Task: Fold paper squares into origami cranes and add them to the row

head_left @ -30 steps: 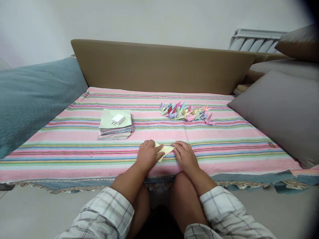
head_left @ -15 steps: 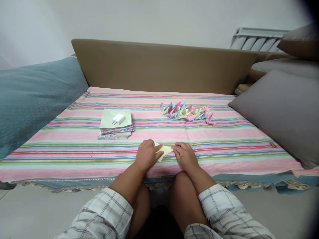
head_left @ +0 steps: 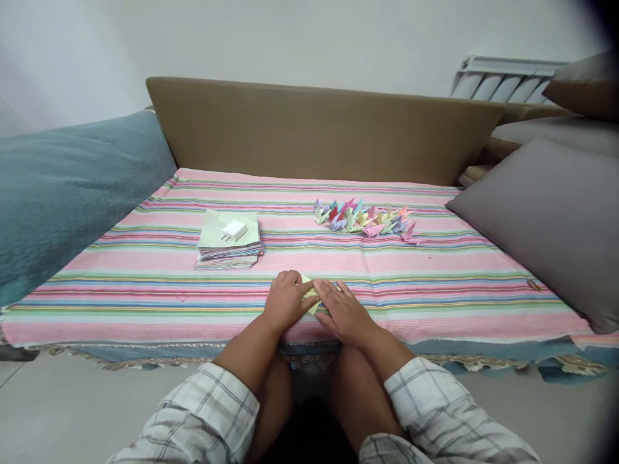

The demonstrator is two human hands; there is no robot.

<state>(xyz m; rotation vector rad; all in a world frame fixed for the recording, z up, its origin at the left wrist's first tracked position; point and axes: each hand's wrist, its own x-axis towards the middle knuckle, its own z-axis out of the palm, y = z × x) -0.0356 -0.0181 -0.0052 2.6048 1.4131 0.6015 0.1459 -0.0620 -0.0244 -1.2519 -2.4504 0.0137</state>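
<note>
A piece of pale yellow origami paper, partly folded, lies on the striped cloth, mostly covered by my hands. My left hand holds its left part down, index finger and thumb reaching across it and the other fingers curled. My right hand lies flat over the right part with its fingers stretched out, the fingertips close to the left index finger. How the paper is folded beneath the hands is hidden.
A stack of paper squares with a white plug adapter on top stands at the left. Several coloured paper cranes sit further back, right of centre. A grey cushion and blue armrest flank the striped cloth.
My right hand has moved left from the paper's right tip and flattened over it, hiding that tip. My left hand stays in place. The view has shifted slightly.
</note>
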